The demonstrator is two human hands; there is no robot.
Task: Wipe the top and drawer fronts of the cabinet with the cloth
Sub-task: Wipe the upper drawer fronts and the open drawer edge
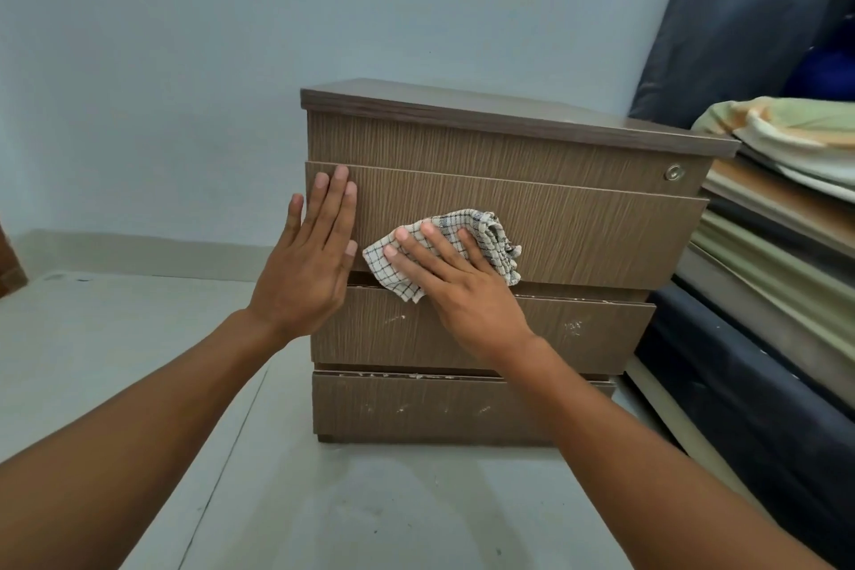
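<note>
Pale wall (185, 60), cabinet (509, 143), right hand (462, 292) spread flat on cloth (490, 241) (left hand (310, 264) flat on drawer front (601, 236)).

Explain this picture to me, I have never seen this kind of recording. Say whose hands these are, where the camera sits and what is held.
No machine here: a person wears one camera on the head, looking down at their own bare hands. The left hand rests flat on the left front edge of a brown wood-grain cabinet with drawers. The right hand presses a crumpled white checked cloth against the large upper drawer front. The cabinet stands on a pale floor; folded bedding lies stacked to its right.
</note>
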